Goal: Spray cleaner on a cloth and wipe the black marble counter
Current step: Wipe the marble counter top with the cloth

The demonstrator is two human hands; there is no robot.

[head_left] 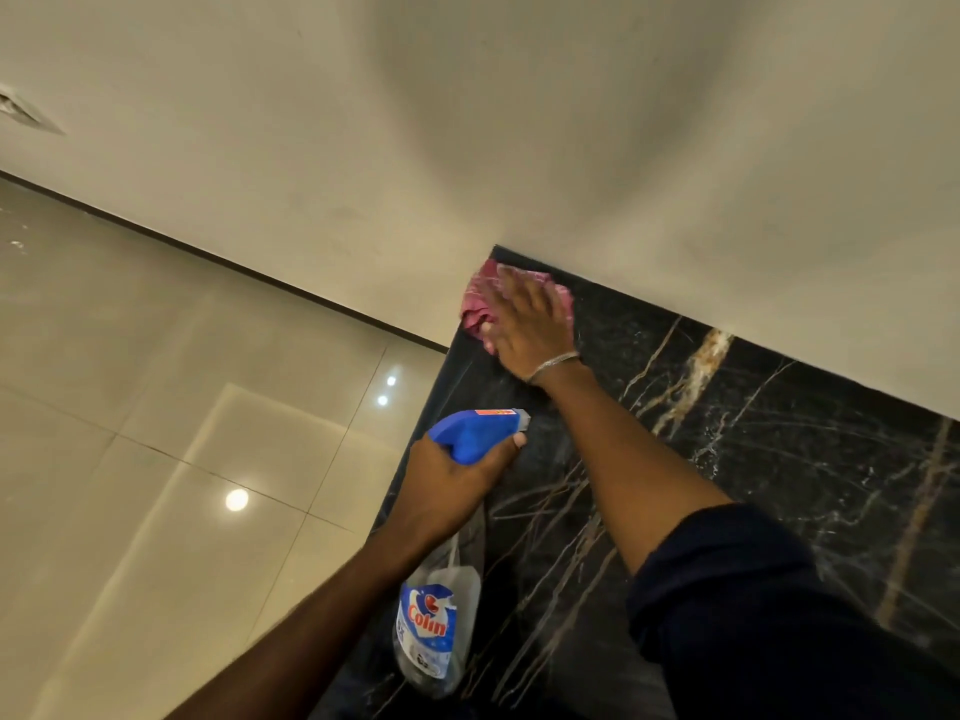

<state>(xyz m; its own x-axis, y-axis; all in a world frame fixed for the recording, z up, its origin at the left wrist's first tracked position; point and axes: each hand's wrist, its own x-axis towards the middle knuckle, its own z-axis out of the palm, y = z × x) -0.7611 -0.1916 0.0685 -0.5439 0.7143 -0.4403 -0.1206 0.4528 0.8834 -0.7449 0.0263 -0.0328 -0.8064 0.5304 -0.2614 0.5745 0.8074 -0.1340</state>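
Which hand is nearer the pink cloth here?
Right. The right hand lies flat on the pink cloth in the counter corner; the left hand grips the spray bottle, apart from the cloth, nearer the camera.

Black marble counter (pixel 779 459), pink cloth (pixel 475 304) atop
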